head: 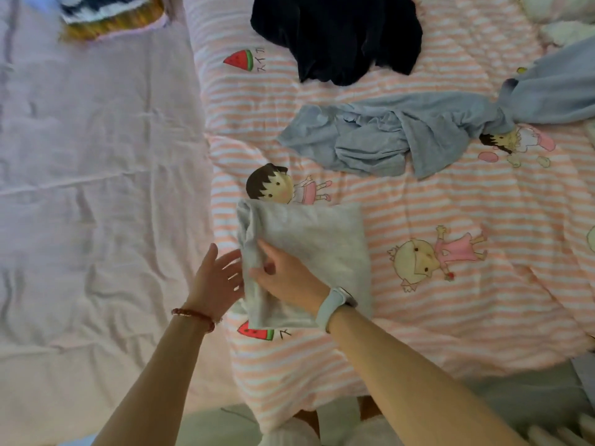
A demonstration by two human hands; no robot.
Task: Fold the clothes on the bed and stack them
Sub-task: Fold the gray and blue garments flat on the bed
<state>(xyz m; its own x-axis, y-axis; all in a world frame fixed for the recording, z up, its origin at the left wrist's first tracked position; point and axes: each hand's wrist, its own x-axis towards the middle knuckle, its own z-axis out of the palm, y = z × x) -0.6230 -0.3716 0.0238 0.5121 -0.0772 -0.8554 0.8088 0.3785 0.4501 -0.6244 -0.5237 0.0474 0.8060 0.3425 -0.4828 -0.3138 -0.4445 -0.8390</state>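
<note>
Near the foot edge of the striped quilt (434,201), at about 6 o'clock in the head view, lies the grey garment (315,246), already folded down to a rough rectangle. Its long axis runs roughly 12 to 6 o'clock, tilted slightly toward 11. The right hand (283,275) pinches the raised left edge of that fabric between thumb and fingers, its wrist lying across the lower part of the fold. The left hand (215,281) is spread loose at 9 o'clock of the garment, fingertips at or just beside the same edge; whether they touch it I cannot tell. So the working edge sits between both hands, with the right one nearer and in control. I judge a last fold or a lift onto a stack comes next. Further out, toward 1 o'clock, a crumpled blue garment (386,136) and, at 12 o'clock, a dark navy garment (338,33) lie unfolded, well apart
</note>
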